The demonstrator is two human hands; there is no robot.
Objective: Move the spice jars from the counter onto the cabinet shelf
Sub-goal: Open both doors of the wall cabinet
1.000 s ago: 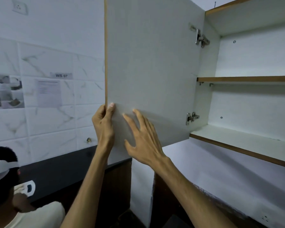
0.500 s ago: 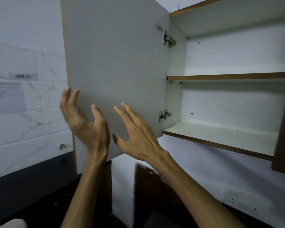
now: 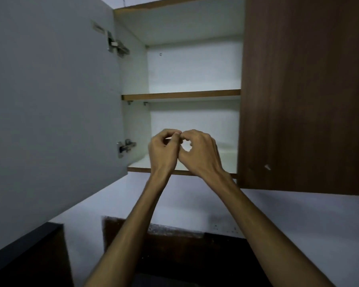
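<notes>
Before lower shelf [image 3: 141,165], curled touching hands [image 3: 164,150]

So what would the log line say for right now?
cabinet door: open | shelves: no jars visible | left hand, right hand: curled, touching, holding nothing | jars: not in view

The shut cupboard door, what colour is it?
The shut door is dark brown wood grain, in the head view.

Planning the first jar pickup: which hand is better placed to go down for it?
Neither, clearly: left hand and right hand meet, fingers curled, before the lower shelf. No jars show.
</notes>
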